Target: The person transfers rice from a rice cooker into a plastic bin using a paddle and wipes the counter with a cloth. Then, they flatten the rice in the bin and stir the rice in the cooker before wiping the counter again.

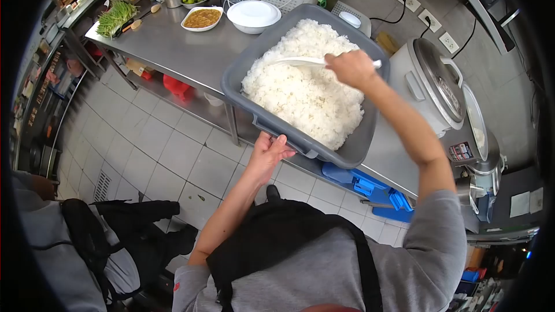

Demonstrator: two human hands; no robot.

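Head view: left hand is gripping the near rim of the grey tub of rice, which is overhanging the steel table at 6 o'clock; tipping looks likely. Right hand is closed around a white paddle. No writing is legible.

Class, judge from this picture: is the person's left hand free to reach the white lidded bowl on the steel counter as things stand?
Probably not: the left hand grips the near edge of the grey tub of rice, and the tub lies between it and the white lidded bowl.
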